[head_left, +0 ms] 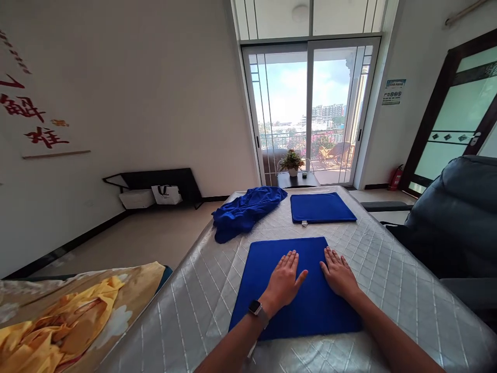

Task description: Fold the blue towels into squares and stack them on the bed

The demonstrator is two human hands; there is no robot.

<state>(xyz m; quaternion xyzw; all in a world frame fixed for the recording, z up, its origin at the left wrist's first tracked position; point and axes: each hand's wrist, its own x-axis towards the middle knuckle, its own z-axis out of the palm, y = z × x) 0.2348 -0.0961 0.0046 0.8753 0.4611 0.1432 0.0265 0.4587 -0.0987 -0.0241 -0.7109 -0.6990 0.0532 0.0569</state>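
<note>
A flat blue cloth (256, 290), folded into a near-rectangle, lies in front of me on a silvery quilted surface (186, 305). My left hand (285, 280) rests palm down on its middle, fingers stretched out and thumb apart, with a watch on the wrist. Along the cloth's right edge my right hand (338, 270) also lies flat, fingers extended. Neither hand grips anything. Beyond them sits a second folded blue cloth (322, 207) with a small white tag at its near edge. To its left is a crumpled blue cloth (250, 211) in a loose heap.
Yellow fabric (87, 316) lies bunched on a patterned cover at lower left. A dark leather chair (458, 207) stands close on the right. Past the far edge, a small table (287, 181) holds a potted plant (292, 160) before sliding glass doors.
</note>
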